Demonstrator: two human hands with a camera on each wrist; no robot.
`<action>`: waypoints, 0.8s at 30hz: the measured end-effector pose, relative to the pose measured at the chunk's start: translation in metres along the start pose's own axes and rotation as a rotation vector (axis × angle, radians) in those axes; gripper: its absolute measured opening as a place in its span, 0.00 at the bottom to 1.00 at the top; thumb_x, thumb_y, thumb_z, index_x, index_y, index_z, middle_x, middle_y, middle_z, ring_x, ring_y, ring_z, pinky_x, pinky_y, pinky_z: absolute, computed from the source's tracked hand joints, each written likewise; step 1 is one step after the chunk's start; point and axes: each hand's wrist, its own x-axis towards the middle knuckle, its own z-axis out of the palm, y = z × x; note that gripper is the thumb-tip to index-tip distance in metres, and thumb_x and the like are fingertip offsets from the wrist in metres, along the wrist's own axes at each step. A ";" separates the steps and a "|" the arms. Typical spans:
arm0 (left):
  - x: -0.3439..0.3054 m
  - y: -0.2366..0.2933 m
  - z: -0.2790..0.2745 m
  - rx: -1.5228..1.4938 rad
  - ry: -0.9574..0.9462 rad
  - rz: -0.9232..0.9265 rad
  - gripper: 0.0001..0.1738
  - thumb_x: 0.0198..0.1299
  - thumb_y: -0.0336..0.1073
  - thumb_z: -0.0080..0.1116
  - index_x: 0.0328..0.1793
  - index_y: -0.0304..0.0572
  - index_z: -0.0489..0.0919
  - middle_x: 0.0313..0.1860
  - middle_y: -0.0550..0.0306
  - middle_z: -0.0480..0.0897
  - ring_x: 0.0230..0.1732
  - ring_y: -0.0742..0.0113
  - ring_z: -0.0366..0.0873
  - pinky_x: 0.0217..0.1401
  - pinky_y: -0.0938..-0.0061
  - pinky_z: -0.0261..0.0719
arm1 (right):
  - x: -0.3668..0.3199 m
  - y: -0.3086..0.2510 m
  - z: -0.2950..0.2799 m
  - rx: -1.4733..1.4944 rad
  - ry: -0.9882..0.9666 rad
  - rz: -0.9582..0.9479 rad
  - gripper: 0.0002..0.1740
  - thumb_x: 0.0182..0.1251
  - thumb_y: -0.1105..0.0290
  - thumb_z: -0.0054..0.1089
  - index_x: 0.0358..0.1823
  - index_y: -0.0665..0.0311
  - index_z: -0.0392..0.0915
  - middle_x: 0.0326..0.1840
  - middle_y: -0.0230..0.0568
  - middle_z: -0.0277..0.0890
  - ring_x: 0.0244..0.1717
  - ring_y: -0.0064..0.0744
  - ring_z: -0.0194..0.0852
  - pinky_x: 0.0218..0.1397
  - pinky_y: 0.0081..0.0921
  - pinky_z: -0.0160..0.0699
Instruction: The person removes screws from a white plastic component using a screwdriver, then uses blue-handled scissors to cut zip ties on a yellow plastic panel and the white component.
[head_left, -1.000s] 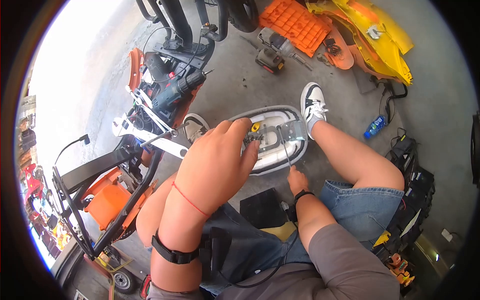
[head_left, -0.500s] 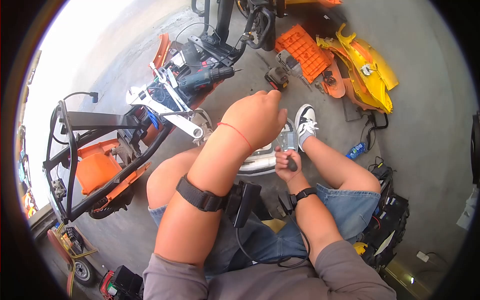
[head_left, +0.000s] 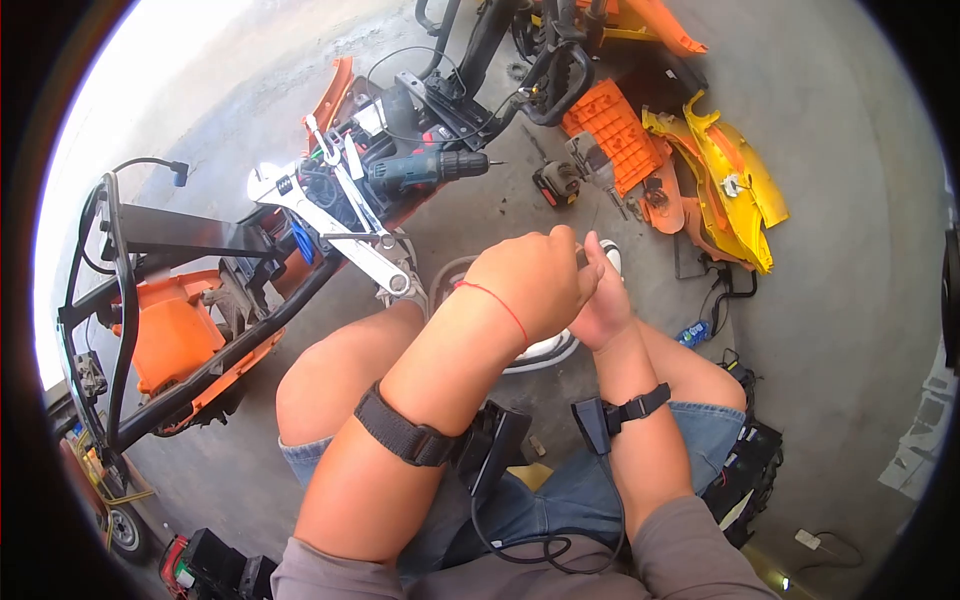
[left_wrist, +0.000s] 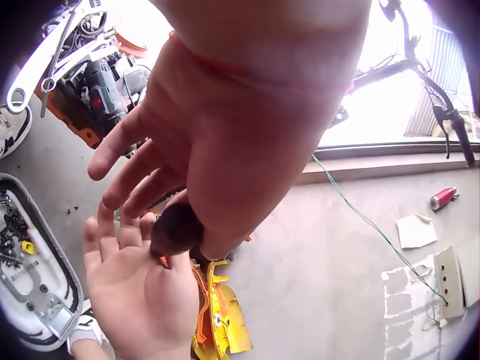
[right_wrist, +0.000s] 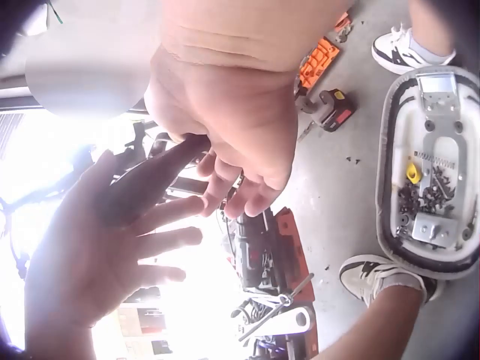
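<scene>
On my far left stands the black tubular frame with orange body panels [head_left: 190, 240]. Next to it lie the long silver adjustable wrench [head_left: 335, 235] and the blue cordless drill [head_left: 425, 170].

The change is at centre. A second ago the left hand [head_left: 530, 285] was down among the loose parts in the white oval plastic tray [head_left: 545, 352], and the right hand [head_left: 600, 300] sat low on the tool. Now both hands are up off the tray and have met above it. The dark round-handled screwdriver [left_wrist: 176, 229] is pressed between the two palms. Both wrist views show the fingers of each hand fairly straight, not wrapped round the handle.

I judge that picking through the tray has stopped for now and that the tool itself is being handled or turned. The tray with its screws sits untouched between the shoes.

To the right lie the ribbed orange panel [head_left: 605, 120] and the yellow fairing [head_left: 735, 190].
</scene>
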 end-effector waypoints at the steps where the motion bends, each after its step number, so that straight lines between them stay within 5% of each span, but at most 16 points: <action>1: -0.003 0.000 0.002 0.027 -0.025 -0.049 0.23 0.69 0.48 0.53 0.53 0.31 0.77 0.39 0.34 0.84 0.43 0.37 0.84 0.48 0.51 0.81 | 0.001 0.004 0.014 -0.032 0.015 0.025 0.30 0.84 0.45 0.33 0.56 0.65 0.74 0.60 0.48 0.77 0.62 0.36 0.75 0.66 0.42 0.75; 5: -0.010 -0.004 -0.003 0.102 -0.026 -0.066 0.23 0.70 0.48 0.52 0.51 0.31 0.75 0.37 0.34 0.85 0.41 0.38 0.84 0.45 0.51 0.81 | 0.008 0.011 0.050 0.036 -0.163 -0.040 0.36 0.80 0.38 0.32 0.67 0.61 0.67 0.74 0.50 0.66 0.73 0.40 0.65 0.75 0.42 0.67; 9: -0.012 -0.010 -0.008 0.122 -0.006 -0.065 0.18 0.68 0.44 0.55 0.50 0.32 0.75 0.36 0.35 0.85 0.41 0.38 0.84 0.44 0.51 0.81 | 0.027 0.012 -0.040 -0.321 -0.231 0.070 0.40 0.74 0.36 0.47 0.71 0.63 0.65 0.72 0.46 0.68 0.70 0.37 0.68 0.70 0.39 0.71; 11: -0.013 -0.010 -0.008 0.164 0.060 -0.062 0.17 0.66 0.42 0.57 0.52 0.34 0.75 0.36 0.35 0.85 0.41 0.38 0.84 0.44 0.51 0.81 | 0.038 0.032 -0.107 -0.735 0.207 0.091 0.32 0.77 0.44 0.53 0.65 0.65 0.71 0.59 0.42 0.80 0.52 0.28 0.80 0.57 0.34 0.78; 13: -0.012 -0.005 -0.014 0.130 0.038 -0.133 0.20 0.64 0.41 0.59 0.57 0.37 0.76 0.38 0.36 0.85 0.42 0.37 0.84 0.45 0.50 0.80 | 0.047 0.082 -0.222 -1.339 0.743 0.073 0.30 0.72 0.47 0.58 0.55 0.71 0.78 0.53 0.59 0.82 0.55 0.51 0.82 0.59 0.42 0.78; 14: -0.011 -0.005 -0.016 0.104 0.030 -0.145 0.22 0.63 0.42 0.60 0.60 0.37 0.76 0.39 0.36 0.85 0.42 0.37 0.83 0.46 0.50 0.80 | 0.037 0.082 -0.219 -1.528 0.857 0.246 0.31 0.71 0.47 0.58 0.56 0.72 0.78 0.55 0.65 0.80 0.60 0.61 0.77 0.63 0.47 0.74; 16: -0.013 -0.012 -0.011 0.158 0.077 -0.090 0.19 0.62 0.38 0.59 0.55 0.34 0.76 0.35 0.39 0.84 0.36 0.39 0.84 0.40 0.52 0.81 | 0.039 0.094 -0.251 -1.490 0.743 0.375 0.34 0.71 0.42 0.54 0.54 0.72 0.81 0.58 0.64 0.79 0.62 0.60 0.76 0.66 0.48 0.72; 20: -0.019 -0.015 -0.001 0.337 0.017 -0.105 0.21 0.63 0.37 0.60 0.59 0.34 0.75 0.38 0.38 0.85 0.37 0.40 0.84 0.40 0.53 0.80 | 0.064 0.102 -0.224 -1.439 0.952 0.500 0.44 0.70 0.30 0.44 0.50 0.70 0.83 0.52 0.57 0.84 0.59 0.53 0.81 0.61 0.46 0.77; 22: -0.021 -0.006 -0.005 0.333 -0.053 -0.119 0.21 0.63 0.37 0.60 0.60 0.33 0.76 0.39 0.37 0.85 0.38 0.40 0.84 0.40 0.54 0.80 | 0.080 0.094 -0.228 -1.080 0.943 0.595 0.42 0.73 0.32 0.41 0.46 0.69 0.85 0.46 0.50 0.87 0.57 0.47 0.83 0.58 0.44 0.79; 24: -0.021 0.004 -0.007 0.310 -0.102 -0.129 0.22 0.64 0.37 0.60 0.61 0.33 0.76 0.40 0.37 0.85 0.39 0.39 0.85 0.40 0.55 0.80 | 0.090 0.096 -0.236 -0.887 0.974 0.592 0.41 0.74 0.33 0.42 0.44 0.68 0.85 0.26 0.41 0.85 0.34 0.39 0.86 0.50 0.40 0.81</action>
